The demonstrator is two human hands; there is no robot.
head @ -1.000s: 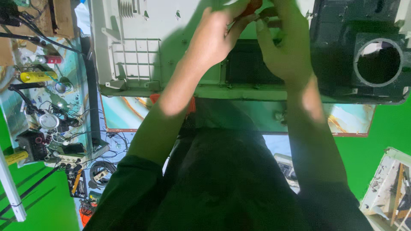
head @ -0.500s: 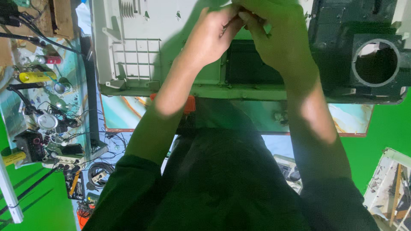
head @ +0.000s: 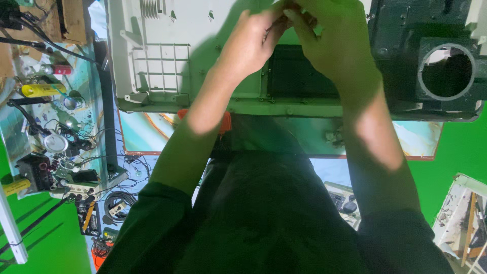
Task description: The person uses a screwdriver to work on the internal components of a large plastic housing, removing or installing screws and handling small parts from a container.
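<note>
Pinching together, both hands [head: 299,40] over ribbed grey plastic casing [head: 167,50], grip contents unclear.

Both forearms are extended forward, bare below dark sleeves pushed to the elbows. The left hand [head: 251,43] and right hand [head: 337,43] are brought together, fingertips [head: 284,18] pinched and touching; anything held is hidden.

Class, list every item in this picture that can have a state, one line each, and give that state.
Grey appliance housing: opened, inner side up on the table.
Black round port: open, uncovered.
Left hand: fingers pinched together over the housing.
Right hand: fingers curled, meeting the left hand.
Yellow cylinder: lying flat.
</note>
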